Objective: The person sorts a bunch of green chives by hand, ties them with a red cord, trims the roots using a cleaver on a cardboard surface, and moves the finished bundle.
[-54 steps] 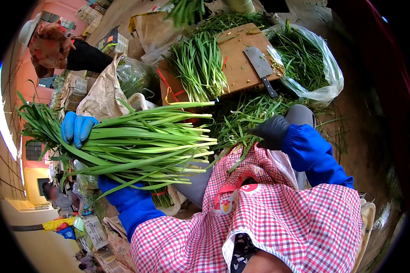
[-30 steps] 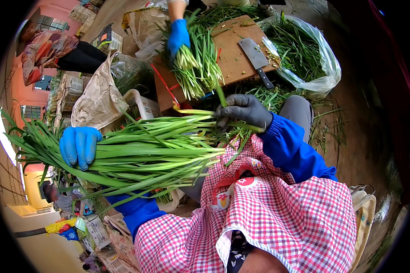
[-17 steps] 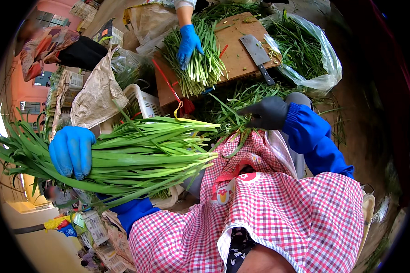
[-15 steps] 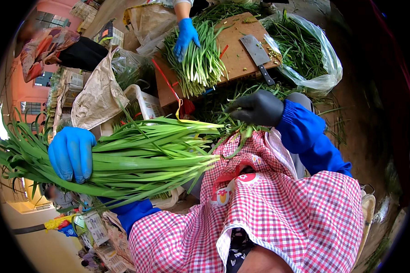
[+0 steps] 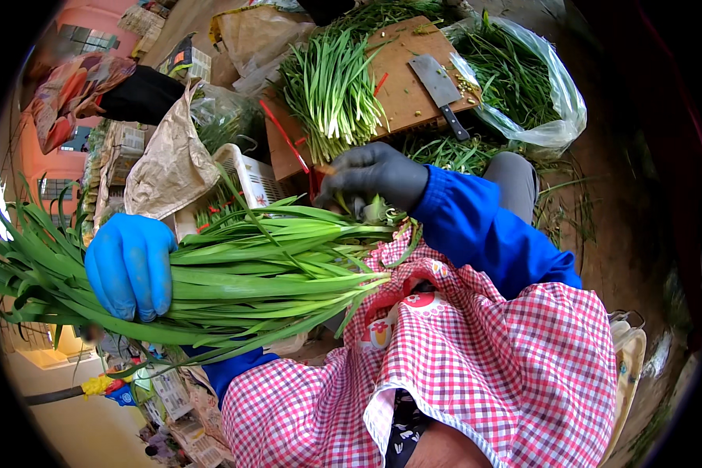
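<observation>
The left hand [image 5: 131,267], at nine o'clock, has its fingers curled tight around green leaves [image 5: 257,273] that reach to the middle. The right hand [image 5: 376,179], near twelve, has bent fingers; I can't tell if they pinch anything. A knife [image 5: 438,87] lies at one.

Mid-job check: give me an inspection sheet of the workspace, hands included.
Surface: brown board; cleaver lying on it, handle past the edge.
Job's things: bunch of long green leaves, held sideways; second bunch on the board.
Clutter: plastic bag of greens, white basket, tan sack.
Left hand: blue glove, closed around the held leaves.
Right hand: dark glove, near their pale ends; grip unclear.
Cables: nothing seen.
Surroundings: person at left, pink wall.
</observation>
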### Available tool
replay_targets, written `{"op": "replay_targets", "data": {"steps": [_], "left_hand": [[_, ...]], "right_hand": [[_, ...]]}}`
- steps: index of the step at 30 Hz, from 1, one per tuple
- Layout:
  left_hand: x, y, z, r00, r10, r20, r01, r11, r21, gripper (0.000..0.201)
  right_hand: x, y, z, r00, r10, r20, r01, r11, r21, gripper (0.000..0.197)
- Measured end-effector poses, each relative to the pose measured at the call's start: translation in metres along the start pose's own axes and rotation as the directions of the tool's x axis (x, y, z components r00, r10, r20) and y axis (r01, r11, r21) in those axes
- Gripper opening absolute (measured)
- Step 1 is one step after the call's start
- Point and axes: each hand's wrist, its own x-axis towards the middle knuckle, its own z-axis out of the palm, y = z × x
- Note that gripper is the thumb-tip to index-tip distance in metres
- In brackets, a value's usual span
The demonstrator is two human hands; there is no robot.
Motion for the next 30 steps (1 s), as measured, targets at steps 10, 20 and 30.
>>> {"op": "replay_targets", "data": {"steps": [10,20,30], "left_hand": [[-0.06,0.071,0.053,0.878,0.17,-0.448,-0.06,0.967,0.249,0.004],[-0.05,0.047,0.062,0.617,0.228,-0.754,-0.032,0.964,0.265,0.016],[-0.039,0.034,0.054,0.651,0.174,-0.739,-0.021,0.977,0.212,0.013]], "right_hand": [[-0.053,0.108,-0.089,0.984,-0.106,-0.145,0.173,0.774,0.609,0.034],[-0.045,0.056,-0.046,0.98,-0.176,0.091,0.198,0.878,-0.436,0.056],[-0.008,0.085,-0.002,0.991,-0.053,-0.125,0.114,0.826,0.551,0.032]]}}
